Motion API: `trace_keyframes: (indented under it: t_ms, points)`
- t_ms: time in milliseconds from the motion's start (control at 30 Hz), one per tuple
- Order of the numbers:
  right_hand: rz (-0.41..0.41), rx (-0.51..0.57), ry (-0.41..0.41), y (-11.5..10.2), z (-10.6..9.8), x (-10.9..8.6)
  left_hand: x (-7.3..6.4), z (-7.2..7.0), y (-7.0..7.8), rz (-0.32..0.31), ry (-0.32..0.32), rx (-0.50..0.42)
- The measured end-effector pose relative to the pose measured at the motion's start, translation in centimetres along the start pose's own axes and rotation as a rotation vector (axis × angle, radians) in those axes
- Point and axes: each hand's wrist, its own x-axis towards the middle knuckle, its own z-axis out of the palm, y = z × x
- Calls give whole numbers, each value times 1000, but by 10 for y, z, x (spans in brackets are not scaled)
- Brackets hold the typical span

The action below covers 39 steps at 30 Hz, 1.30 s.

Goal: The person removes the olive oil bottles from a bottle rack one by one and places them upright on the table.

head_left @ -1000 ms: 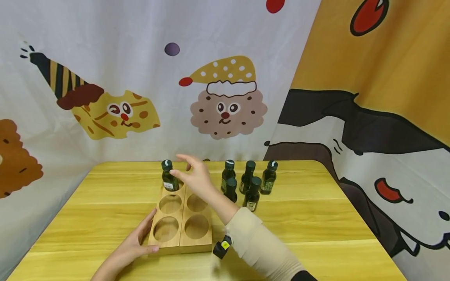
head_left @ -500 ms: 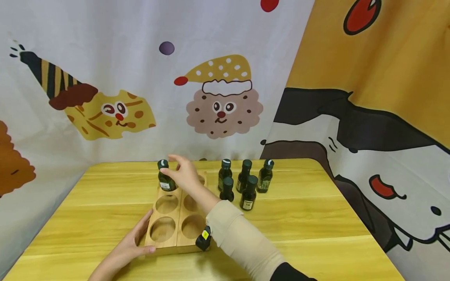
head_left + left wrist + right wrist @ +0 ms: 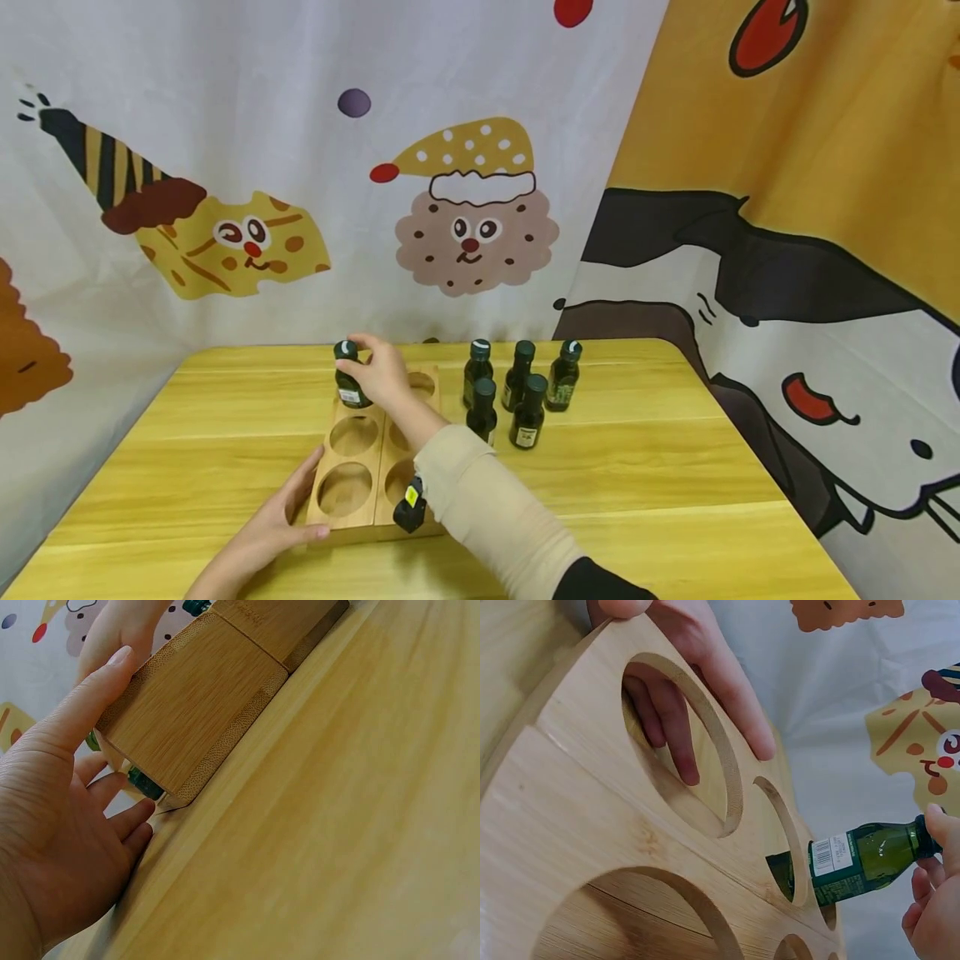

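A dark green glass bottle (image 3: 350,379) stands upright in the far left hole of a wooden bottle rack (image 3: 360,534) with round holes. My right hand (image 3: 382,375) pinches its cap between thumb and fingers; in the right wrist view, the labelled bottle (image 3: 866,859) sits inside its hole. At the rack's near left corner, my left hand (image 3: 273,521) grips the wood, thumb at the front and fingers along the side. The left wrist view shows the left hand's fingers reaching in below the rack's top board. My right forearm hides part of the right row of holes.
Several more green bottles (image 3: 521,392) stand on the wooden table (image 3: 615,492) to the right of the rack. Behind the table's far edge hangs a printed curtain (image 3: 300,125). A small black device (image 3: 410,504) is strapped at my right wrist.
My right hand has moved left and its fingers have closed on the bottle's cap. The left hand keeps its place on the rack. The head view has shifted slightly.
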Motion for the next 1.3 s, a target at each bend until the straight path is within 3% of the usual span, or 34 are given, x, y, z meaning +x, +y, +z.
trace_keyframes:
  t_ms: [433, 600, 833, 1300]
  points:
    - [-48, -3, 19, -5, -6, -5, -1, 1, 2, -13, 11, -26]
    - [-120, 27, 27, -11, -15, -6, -1, 1, 2, -17, 8, -20]
    - [-236, 78, 64, -27, -39, -8, -2, 1, 4, -39, -3, -14]
    - [-386, 106, 109, -60, -104, -25, -1, 0, 1, -8, 1, 14]
